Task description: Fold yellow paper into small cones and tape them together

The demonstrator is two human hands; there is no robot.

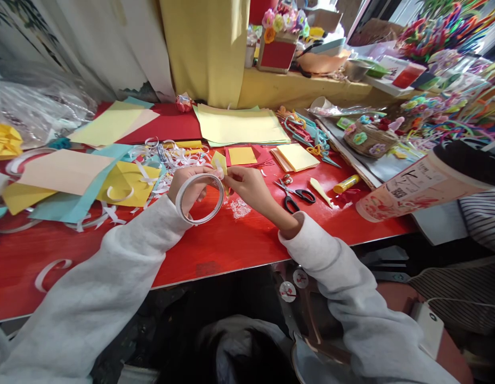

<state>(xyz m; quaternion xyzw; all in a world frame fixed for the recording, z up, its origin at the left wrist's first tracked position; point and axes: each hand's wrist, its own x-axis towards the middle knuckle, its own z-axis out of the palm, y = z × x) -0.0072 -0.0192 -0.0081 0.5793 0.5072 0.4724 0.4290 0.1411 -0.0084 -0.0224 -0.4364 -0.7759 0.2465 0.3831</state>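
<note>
A roll of white tape hangs at my left hand, whose fingers are curled round its upper part. My right hand is pinched at the end of a small yellow paper piece, close to the left fingertips. The fingertips of both hands nearly meet over the red table. White paper shreds lie just below them. Black-handled scissors rest to the right of my right hand, beside a pale pointed tool.
Coloured sheets and curled white strips cover the left side. Stacked yellow paper lies behind the hands. A yellow glue tube and a large tilted cup stand to the right, near a decorated basket.
</note>
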